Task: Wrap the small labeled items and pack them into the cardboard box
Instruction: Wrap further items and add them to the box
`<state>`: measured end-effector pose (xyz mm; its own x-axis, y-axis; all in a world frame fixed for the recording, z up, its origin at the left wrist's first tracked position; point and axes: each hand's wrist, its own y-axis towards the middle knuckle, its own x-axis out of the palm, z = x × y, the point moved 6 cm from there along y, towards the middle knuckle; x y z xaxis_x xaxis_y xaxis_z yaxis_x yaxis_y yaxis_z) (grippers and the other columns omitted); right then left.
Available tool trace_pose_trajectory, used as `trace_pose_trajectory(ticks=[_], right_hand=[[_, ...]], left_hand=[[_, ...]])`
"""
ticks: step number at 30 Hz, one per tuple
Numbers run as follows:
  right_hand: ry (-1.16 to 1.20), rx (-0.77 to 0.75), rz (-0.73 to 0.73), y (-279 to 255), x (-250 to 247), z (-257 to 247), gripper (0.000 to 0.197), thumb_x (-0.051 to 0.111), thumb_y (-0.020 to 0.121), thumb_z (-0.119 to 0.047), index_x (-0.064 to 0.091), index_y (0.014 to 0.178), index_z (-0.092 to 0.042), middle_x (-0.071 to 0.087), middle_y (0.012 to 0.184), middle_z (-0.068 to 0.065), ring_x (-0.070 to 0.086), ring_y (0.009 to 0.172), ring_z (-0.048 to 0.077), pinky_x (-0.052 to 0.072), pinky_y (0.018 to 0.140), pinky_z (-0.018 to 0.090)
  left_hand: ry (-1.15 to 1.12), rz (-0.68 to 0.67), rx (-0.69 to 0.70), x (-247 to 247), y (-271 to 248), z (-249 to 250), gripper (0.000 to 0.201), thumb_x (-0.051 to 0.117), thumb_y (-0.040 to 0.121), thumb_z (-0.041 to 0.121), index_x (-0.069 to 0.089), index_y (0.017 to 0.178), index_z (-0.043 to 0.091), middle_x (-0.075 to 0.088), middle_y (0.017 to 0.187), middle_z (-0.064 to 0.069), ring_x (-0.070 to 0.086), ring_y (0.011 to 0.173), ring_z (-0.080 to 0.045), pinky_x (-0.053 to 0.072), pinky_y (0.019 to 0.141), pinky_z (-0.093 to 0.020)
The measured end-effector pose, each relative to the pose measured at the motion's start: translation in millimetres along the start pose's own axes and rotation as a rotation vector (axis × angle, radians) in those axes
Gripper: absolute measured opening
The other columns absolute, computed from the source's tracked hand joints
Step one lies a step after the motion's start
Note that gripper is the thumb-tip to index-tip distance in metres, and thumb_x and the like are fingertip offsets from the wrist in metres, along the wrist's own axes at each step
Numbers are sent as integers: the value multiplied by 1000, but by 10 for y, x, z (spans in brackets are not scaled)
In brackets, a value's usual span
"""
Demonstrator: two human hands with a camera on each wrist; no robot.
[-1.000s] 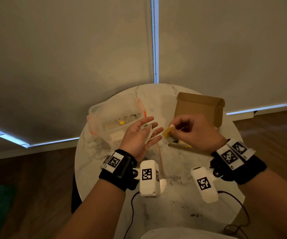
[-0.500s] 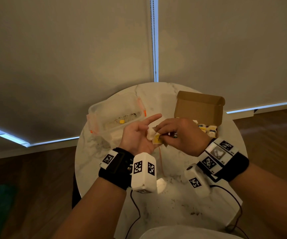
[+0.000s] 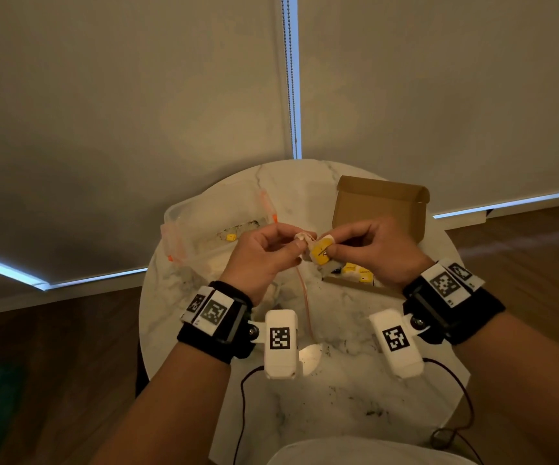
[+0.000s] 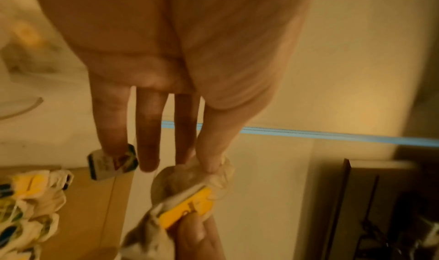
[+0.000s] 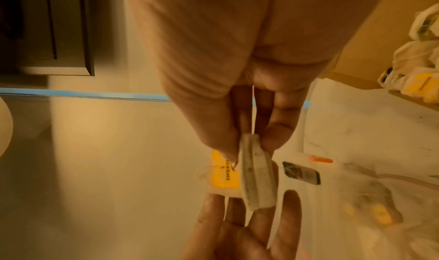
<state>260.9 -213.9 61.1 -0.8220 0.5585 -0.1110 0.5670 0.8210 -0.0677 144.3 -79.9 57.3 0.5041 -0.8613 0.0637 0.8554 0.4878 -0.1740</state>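
Note:
Above the table both hands meet on one small yellow labelled item [image 3: 321,252], half covered by a white wrap [image 3: 301,237]. My left hand [image 3: 296,245] pinches the bunched wrap [image 4: 190,172] between thumb and forefinger, with its other fingers straight. My right hand [image 3: 330,246] pinches the item [image 5: 223,174] and a fold of wrap [image 5: 257,176] from the other side. A thin thread [image 3: 305,297] hangs from the bundle. Behind the right hand the cardboard box [image 3: 382,203] stands with its lid up, holding several wrapped yellow items [image 3: 355,272].
A clear plastic container [image 3: 217,223] with orange clasps sits at the back left of the round marble table [image 3: 338,397], with a yellow piece inside. A small printed tag [image 5: 301,172] dangles near the fingers. Dark crumbs and cables lie near the front edge.
The left hand was open and flat with the wrap on its palm; it now pinches the wrap. The right hand brought the yellow item across to it, and both hands rose slightly.

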Motion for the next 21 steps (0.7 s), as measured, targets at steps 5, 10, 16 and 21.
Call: trace_pose_trajectory(ticks=[5,10,16,21], right_hand=[[61,18,174,3,-267,19,11,71,80,3,72,89,-3,74,88,9,70,79,20,58,71,28],[-157,-23,197,90,-409,-90,11,75,82,-10,76,92,-12,75,85,3,73,80,21,59,72,29],[-240,-32,426,215,-589,-123,8,73,85,-12,73,89,-19,73,84,0,71,77,17,61,76,35],[-286,-66,295,290,-303,-292,9,77,80,-10,72,85,-15,72,84,3,70,78,15,59,73,27]], left_hand=[[227,65,128,-72,9,107,22,75,80,-2,77,85,19,76,80,6,71,79,-6,53,76,-18],[432,111,184,-107,20,195,22,81,77,10,76,79,31,74,74,12,65,70,1,48,71,-13],[383,100,164,-138,-1,224,11,85,73,21,79,77,30,75,97,12,66,104,-7,54,91,-41],[405,-18,210,-34,18,256,25,82,75,6,77,78,30,62,129,6,59,117,-6,51,99,-33]])
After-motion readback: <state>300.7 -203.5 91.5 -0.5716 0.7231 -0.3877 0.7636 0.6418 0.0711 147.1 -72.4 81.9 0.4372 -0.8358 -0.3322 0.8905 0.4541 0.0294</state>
